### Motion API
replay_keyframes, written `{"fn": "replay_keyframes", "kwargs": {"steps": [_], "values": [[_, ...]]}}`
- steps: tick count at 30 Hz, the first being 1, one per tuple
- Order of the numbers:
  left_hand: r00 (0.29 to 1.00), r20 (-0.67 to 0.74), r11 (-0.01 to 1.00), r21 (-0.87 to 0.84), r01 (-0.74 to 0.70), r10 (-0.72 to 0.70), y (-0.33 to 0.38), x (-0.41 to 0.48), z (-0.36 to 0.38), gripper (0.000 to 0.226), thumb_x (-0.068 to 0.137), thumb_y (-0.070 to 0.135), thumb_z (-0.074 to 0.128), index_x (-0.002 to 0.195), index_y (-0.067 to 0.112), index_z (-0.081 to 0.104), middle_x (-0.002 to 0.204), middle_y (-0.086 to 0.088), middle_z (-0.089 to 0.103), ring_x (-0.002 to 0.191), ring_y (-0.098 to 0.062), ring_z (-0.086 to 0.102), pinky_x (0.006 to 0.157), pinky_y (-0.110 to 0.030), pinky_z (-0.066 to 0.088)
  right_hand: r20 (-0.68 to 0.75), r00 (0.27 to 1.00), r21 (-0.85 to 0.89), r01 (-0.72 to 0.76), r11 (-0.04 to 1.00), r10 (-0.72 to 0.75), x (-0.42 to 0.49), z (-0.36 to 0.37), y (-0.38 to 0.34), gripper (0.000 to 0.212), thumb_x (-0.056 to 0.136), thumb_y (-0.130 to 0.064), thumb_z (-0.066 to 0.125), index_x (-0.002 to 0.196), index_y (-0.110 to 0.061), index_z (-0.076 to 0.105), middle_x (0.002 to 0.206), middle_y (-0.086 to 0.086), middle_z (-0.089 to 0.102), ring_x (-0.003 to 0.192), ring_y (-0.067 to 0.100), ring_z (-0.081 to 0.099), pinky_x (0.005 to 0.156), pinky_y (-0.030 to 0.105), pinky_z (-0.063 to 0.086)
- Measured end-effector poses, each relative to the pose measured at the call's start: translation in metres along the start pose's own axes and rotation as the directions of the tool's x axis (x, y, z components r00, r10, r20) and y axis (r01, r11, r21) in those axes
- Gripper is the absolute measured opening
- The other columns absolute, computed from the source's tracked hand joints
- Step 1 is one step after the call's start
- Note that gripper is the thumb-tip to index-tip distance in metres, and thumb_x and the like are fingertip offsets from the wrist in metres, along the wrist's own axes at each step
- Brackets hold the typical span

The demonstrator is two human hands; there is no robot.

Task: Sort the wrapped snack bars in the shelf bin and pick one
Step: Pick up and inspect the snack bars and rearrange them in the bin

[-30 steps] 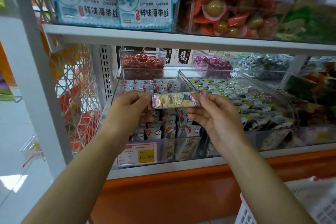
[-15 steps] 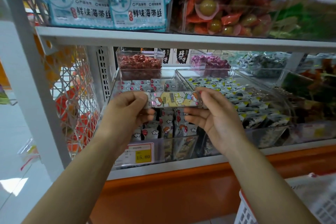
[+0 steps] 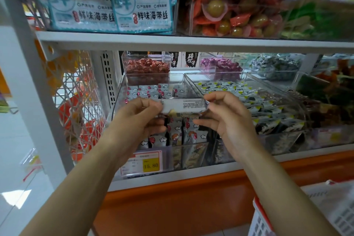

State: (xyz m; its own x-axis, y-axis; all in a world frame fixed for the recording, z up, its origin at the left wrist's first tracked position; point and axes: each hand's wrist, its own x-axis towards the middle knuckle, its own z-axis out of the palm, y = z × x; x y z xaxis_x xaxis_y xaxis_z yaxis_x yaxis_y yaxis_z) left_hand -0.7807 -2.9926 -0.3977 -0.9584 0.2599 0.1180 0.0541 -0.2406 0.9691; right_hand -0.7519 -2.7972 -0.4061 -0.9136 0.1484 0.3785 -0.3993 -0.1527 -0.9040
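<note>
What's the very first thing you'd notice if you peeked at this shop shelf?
Right in the middle, a left hand and a right hand pinch the ends of one snack bar, white printed side up, above a clear bin of cartoon-wrapped bars. A yellow price tag sits on the bin's front, and blue seaweed packs fill the shelf above, at left.

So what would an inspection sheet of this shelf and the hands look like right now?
Surface: white shelf carrying clear bins.
Job's things: one snack bar held level above the shelf bin, printed white side facing the camera; more wrapped bars in the bin.
Clutter: price tag on the bin front; grey packets in the next bin.
Fingers: left hand and right hand each pinch one end of the bar.
Cables: nothing seen.
Surroundings: wire rack at left, white basket lower right, seaweed packs on the shelf above.
</note>
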Motion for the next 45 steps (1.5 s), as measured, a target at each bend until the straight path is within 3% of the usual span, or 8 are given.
{"fn": "replay_keyframes", "kwargs": {"steps": [6, 15, 20, 25, 32, 37, 41, 45], "values": [[0.992, -0.009, 0.976, 0.18, -0.122, 0.125, 0.001, -0.001, 0.001, 0.013, 0.083, 0.011, 0.062, 0.096, 0.012, 0.061, 0.086, -0.005, 0.066, 0.079, -0.017, 0.069, 0.069, -0.021, 0.055, -0.029, 0.999, -0.118, 0.026, 0.993, -0.029, -0.001, 0.0, 0.003, 0.011, 0.087, -0.005, 0.061, 0.09, -0.013, 0.067, 0.095, 0.013, 0.067, 0.086, 0.02, 0.069, 0.068, 0.029, 0.058], [0.98, 0.097, 0.906, 0.374, -0.199, 0.176, 0.007, -0.008, 0.006, 0.031, 0.083, 0.007, 0.063, 0.106, 0.028, 0.061, 0.096, 0.001, 0.059, 0.087, -0.018, 0.066, 0.083, -0.031, 0.056, -0.169, 0.982, -0.395, 0.015, 0.919, -0.089, -0.001, -0.001, 0.002, 0.021, 0.085, -0.018, 0.065, 0.064, -0.012, 0.062, 0.071, 0.02, 0.059, 0.066, 0.024, 0.057, 0.062, 0.035, 0.051], [0.978, 0.089, 0.84, 0.501, -0.209, 0.191, 0.009, -0.011, 0.011, 0.007, 0.083, 0.023, 0.064, 0.088, 0.019, 0.066, 0.083, -0.001, 0.064, 0.068, -0.003, 0.059, 0.057, -0.008, 0.046, -0.038, 0.979, -0.517, 0.151, 0.842, -0.199, -0.005, 0.005, 0.001, 0.018, 0.087, -0.017, 0.063, 0.071, -0.008, 0.066, 0.064, 0.01, 0.061, 0.059, 0.017, 0.056, 0.055, 0.019, 0.044], [0.995, 0.065, 0.891, 0.442, -0.099, 0.078, 0.015, -0.01, 0.005, 0.014, 0.077, 0.02, 0.068, 0.071, 0.008, 0.066, 0.055, 0.004, 0.057, 0.047, -0.005, 0.048, 0.045, -0.014, 0.04, 0.024, 0.982, -0.49, 0.177, 0.854, -0.19, -0.005, 0.006, 0.001, 0.021, 0.087, -0.015, 0.063, 0.067, -0.015, 0.066, 0.057, 0.007, 0.057, 0.052, 0.004, 0.05, 0.051, 0.01, 0.041], [0.995, 0.032, 0.887, 0.453, -0.095, 0.091, 0.011, -0.005, -0.002, 0.036, 0.081, 0.024, 0.067, 0.047, 0.017, 0.058, 0.044, 0.006, 0.047, 0.041, -0.007, 0.041, 0.044, -0.017, 0.04, 0.035, 0.992, -0.45, 0.127, 0.884, -0.125, -0.006, 0.01, 0.002, 0.022, 0.087, -0.018, 0.063, 0.068, -0.024, 0.07, 0.067, 0.001, 0.067, 0.06, 0.007, 0.06, 0.055, 0.026, 0.05], [0.99, 0.077, 0.866, 0.479, -0.144, 0.122, 0.009, -0.006, 0.0, 0.028, 0.082, 0.037, 0.059, 0.069, 0.015, 0.07, 0.071, -0.002, 0.067, 0.069, -0.019, 0.066, 0.07, -0.029, 0.057, -0.076, 0.993, -0.385, 0.059, 0.921, -0.095, -0.005, 0.008, 0.004, 0.021, 0.087, -0.017, 0.063, 0.068, -0.017, 0.07, 0.069, 0.007, 0.068, 0.068, 0.024, 0.068, 0.06, 0.051, 0.057], [0.969, 0.152, 0.728, 0.64, -0.245, 0.192, 0.004, -0.007, 0.007, 0.036, 0.08, 0.039, 0.061, 0.114, 0.028, 0.062, 0.089, 0.008, 0.068, 0.077, -0.008, 0.066, 0.07, -0.028, 0.057, -0.146, 0.989, -0.218, -0.001, 0.976, -0.032, -0.002, 0.007, 0.006, 0.018, 0.088, -0.022, 0.061, 0.075, -0.017, 0.072, 0.076, 0.004, 0.072, 0.075, 0.019, 0.071, 0.062, 0.033, 0.059], [0.957, 0.068, 0.761, 0.592, -0.265, 0.281, 0.001, -0.004, 0.012, 0.013, 0.093, 0.023, 0.051, 0.097, 0.022, 0.063, 0.086, 0.005, 0.071, 0.076, -0.006, 0.068, 0.071, -0.033, 0.058, 0.045, 0.998, -0.094, -0.049, 0.994, 0.053, 0.0, 0.007, 0.008, 0.044, 0.077, -0.02, 0.068, 0.12, -0.014, 0.061, 0.101, 0.002, 0.071, 0.094, 0.017, 0.069, 0.08, 0.026, 0.056]]}}
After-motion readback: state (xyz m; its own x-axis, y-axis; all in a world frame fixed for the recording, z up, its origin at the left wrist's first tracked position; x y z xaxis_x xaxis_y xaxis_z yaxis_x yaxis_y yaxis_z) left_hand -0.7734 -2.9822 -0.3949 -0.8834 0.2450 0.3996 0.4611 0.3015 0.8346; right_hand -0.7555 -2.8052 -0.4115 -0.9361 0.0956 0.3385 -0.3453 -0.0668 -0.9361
